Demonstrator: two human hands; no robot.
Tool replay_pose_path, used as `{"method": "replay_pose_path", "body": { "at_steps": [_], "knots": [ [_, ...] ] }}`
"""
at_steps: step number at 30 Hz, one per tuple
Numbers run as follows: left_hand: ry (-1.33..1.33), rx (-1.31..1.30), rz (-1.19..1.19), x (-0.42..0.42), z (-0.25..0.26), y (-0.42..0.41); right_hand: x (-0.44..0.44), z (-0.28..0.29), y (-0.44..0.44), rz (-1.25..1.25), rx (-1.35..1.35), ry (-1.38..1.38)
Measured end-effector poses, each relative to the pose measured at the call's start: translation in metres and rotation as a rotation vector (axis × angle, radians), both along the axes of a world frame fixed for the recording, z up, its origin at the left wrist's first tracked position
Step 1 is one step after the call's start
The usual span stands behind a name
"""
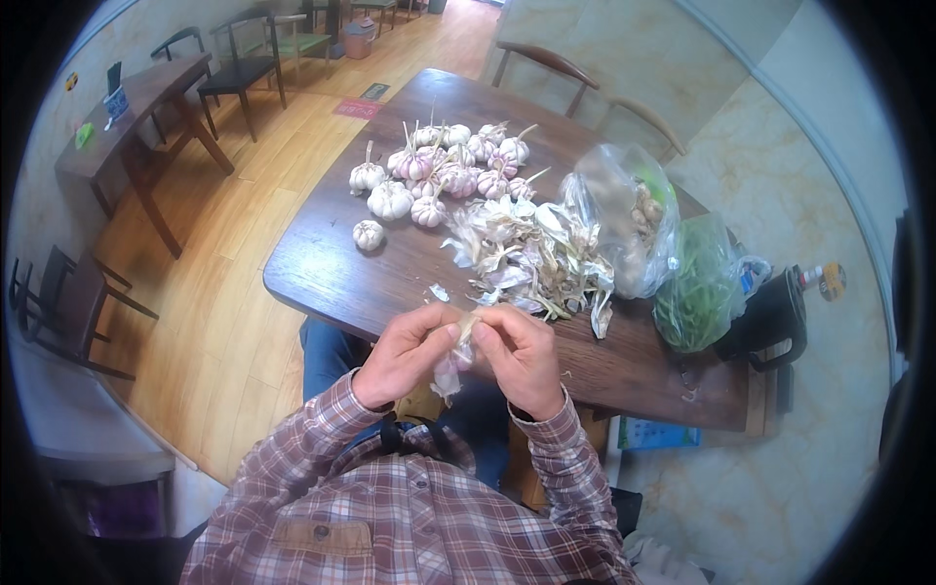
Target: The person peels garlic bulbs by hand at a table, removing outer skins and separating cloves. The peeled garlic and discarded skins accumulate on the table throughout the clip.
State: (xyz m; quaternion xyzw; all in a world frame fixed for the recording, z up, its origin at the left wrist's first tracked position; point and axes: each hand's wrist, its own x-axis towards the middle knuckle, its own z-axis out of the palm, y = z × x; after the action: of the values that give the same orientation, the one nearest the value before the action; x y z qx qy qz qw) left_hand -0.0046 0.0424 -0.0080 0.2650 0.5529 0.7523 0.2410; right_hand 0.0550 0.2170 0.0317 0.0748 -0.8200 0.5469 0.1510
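Close to the table's near edge, my left hand [411, 352] and my right hand [521, 356] meet at the fingertips, both pinching a piece of garlic with papery skin [455, 364] that hangs down between them. Beyond them, a heap of dry garlic peelings [530, 256] lies on the dark wooden table [322, 256]. Several whole garlic bulbs [459, 180] with stalks are grouped behind the peelings, and a single garlic bulb [368, 235] sits apart nearer to me. How much of the held piece is peeled cannot be told.
On the right of the table stand a clear plastic bag [621, 227] with brownish contents, a bag of green vegetables [695, 292] and a black kettle [768, 322]. Two chairs [548, 61] are at the far side. Another table [139, 110] is at the left.
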Motion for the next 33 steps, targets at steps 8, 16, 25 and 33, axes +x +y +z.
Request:
{"method": "replay_pose_path", "body": {
  "at_steps": [8,16,25,33],
  "knots": [
    [0.022,-0.023,-0.038,0.002,0.005,-0.001,0.002,-0.013,0.003,0.047,-0.231,-0.126],
    [0.719,-0.320,0.161,-0.004,-0.001,-0.001,0.010,-0.007,-0.002,-0.038,-0.009,-0.177],
    [1.099,-0.443,0.340,0.005,0.013,0.006,0.011,-0.007,-0.005,-0.102,0.440,0.219],
    [0.958,0.047,0.573,0.012,0.021,-0.002,0.011,-0.029,0.008,-0.289,-0.602,-0.092]
  ]
}}
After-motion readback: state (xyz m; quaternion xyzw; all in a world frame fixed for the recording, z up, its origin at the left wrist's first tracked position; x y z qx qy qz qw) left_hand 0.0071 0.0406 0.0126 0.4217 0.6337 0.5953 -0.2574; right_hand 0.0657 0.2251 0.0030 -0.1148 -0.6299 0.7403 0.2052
